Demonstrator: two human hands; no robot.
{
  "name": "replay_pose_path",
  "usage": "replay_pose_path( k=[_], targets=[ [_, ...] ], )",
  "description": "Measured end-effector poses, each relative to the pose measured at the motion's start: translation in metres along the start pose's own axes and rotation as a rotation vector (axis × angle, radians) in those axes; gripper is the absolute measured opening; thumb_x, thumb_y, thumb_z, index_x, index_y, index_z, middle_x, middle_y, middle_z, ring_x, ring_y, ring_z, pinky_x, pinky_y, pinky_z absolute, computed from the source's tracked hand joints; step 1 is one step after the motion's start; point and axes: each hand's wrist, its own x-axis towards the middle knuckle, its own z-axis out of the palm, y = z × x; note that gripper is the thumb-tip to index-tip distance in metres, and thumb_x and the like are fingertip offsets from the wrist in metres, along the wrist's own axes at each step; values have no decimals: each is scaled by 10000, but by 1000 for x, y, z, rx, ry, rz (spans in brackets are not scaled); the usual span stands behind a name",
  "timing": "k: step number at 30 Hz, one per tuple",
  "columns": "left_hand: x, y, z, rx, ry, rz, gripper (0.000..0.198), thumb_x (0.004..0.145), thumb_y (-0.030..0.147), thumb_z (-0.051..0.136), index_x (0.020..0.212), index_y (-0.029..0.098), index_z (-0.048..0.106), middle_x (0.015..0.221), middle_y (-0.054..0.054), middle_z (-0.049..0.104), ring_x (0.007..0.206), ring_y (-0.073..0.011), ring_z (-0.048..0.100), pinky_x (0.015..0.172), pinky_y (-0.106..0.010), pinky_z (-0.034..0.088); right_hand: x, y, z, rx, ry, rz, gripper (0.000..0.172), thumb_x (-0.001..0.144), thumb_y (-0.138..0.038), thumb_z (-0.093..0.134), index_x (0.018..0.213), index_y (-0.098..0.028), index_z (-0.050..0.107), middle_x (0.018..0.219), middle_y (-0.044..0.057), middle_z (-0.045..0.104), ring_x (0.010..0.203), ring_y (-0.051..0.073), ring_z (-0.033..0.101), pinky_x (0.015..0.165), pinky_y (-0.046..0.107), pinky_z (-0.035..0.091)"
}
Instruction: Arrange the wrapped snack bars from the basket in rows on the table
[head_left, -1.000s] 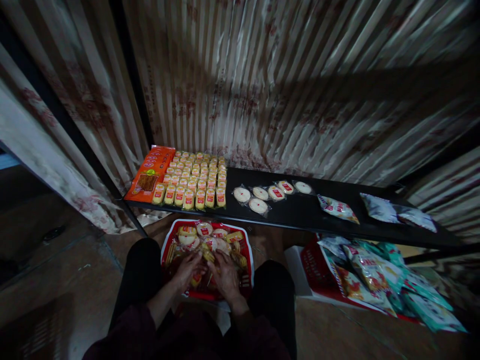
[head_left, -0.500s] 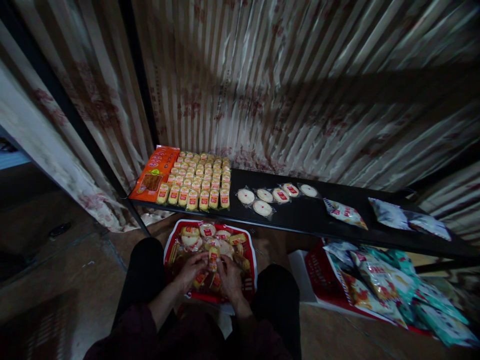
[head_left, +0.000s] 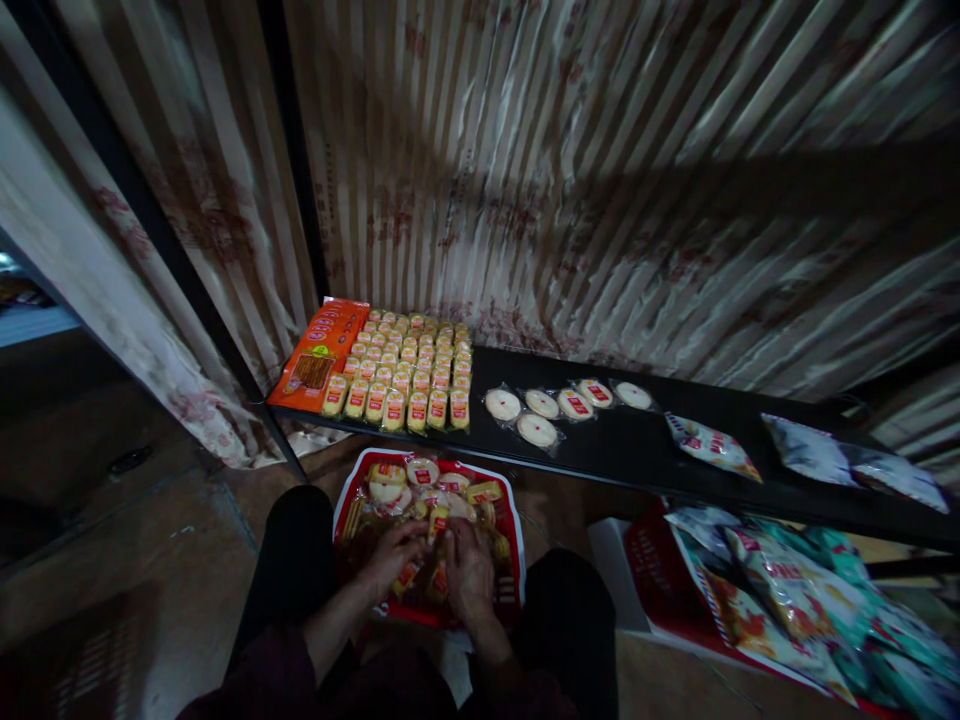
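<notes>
Over the red basket (head_left: 517, 520), my left hand (head_left: 394, 558) and my right hand (head_left: 469, 572) come together around one small yellow packaged cake (head_left: 438, 521) with a red and white label. The fingertips of my left hand are on its left side, and those of my right hand are on its right; part of it is hidden by the fingers. Under and around my hands, the basket holds more yellow packaged cakes (head_left: 484, 492) and round pale wrapped biscuits (head_left: 422, 472).
On the black shelf (head_left: 600, 440) stand rows of yellow packaged cakes (head_left: 405, 370), beside an orange bag (head_left: 319, 355). Farther right lie round wrapped biscuits (head_left: 538, 430) and snack bags (head_left: 712, 446). A second red basket (head_left: 649, 570) at lower right is heaped with bags. A curtain (head_left: 525, 180) hangs behind.
The view has shifted slightly, so the shelf and basket sit lower and farther right. My right hand has turned more over the cake, its back now facing up; the cake stays between both hands.
</notes>
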Motion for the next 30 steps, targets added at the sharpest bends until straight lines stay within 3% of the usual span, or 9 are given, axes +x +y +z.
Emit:
replay_pose_path(
  k=[4,6,9,14,17,21,30],
  targets=[
    [4,17,-1,265,111,177,279,792,246,518,1019,169,662,1002,-81,691,829,-194,657,778,-336,514,17,-15,-14,109,62,-96,402,940,-362,317,1195,-196,580,1205,119,614,1157,249,539,1005,455,416],
    [6,34,0,406,161,370,243,809,221,494,970,204,675,1060,-71,681,972,-205,631,904,-353,486,32,-22,-21,163,122,-104,420,951,-376,299,1237,-195,547,1254,122,582,1205,242,504,1042,474,381],
    [11,63,4,614,225,579,335,826,149,421,1059,209,654,1162,-84,644,1129,-211,564,1017,-391,427,62,-34,-30,241,214,-107,472,959,-398,279,1312,-150,469,1343,150,509,1292,233,423,1079,476,342],
    [32,98,16,976,264,832,429,812,80,413,1196,148,591,1430,-112,455,1427,-261,198,1133,-495,265,130,-50,-42,370,285,-94,537,959,-450,231,1380,-155,386,1446,134,401,1366,203,329,1132,470,261],
    [49,110,20,1116,300,862,472,825,113,437,1289,130,523,1492,-122,369,1453,-291,75,1141,-540,203,168,-57,-46,467,286,-43,580,950,-491,218,1384,-149,393,1454,139,403,1376,199,316,1145,459,236],
    [69,123,17,1243,358,889,511,860,178,435,1369,136,437,1533,-126,285,1456,-294,50,1154,-557,122,200,-61,-47,521,223,0,638,937,-541,215,1399,-134,384,1485,141,369,1397,200,289,1160,431,203],
    [100,141,15,1426,414,911,538,907,363,418,1409,173,395,1530,-135,287,1450,-306,100,1151,-557,146,228,-63,-35,601,156,64,745,881,-675,234,1407,-170,387,1495,112,364,1392,222,302,1165,423,184]
  ],
)
